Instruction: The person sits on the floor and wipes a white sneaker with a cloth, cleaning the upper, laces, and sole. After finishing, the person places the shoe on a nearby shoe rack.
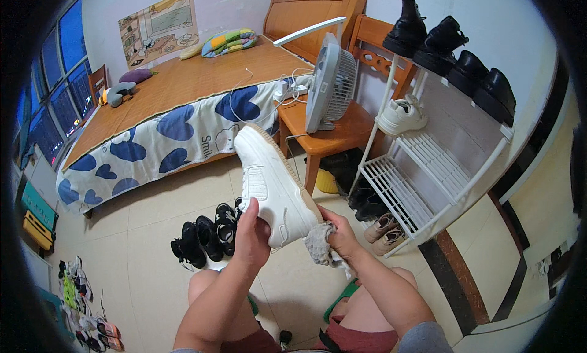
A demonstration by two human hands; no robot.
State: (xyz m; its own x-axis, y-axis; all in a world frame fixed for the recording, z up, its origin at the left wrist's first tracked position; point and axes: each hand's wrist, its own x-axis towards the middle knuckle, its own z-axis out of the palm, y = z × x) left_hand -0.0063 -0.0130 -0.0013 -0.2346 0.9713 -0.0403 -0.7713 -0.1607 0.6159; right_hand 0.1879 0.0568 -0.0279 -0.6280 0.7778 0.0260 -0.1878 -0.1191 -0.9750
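Note:
My left hand grips a white sneaker near its ankle opening, thumb on the tongue side. The shoe is tilted, its toe pointing up and away and its tan gum sole facing right. A crumpled grey cloth is held in my right hand, against the heel end of the shoe; some of those fingers are hidden behind the sole. On the floor beyond my left forearm stand several black shoes. Another white sneaker rests on the white shoe rack to the right.
Black boots and shoes line the rack's top; beige shoes sit near its base. A grey fan stands on a wooden chair beside the bed. More shoes lie at lower left. Green slippers are by my knees.

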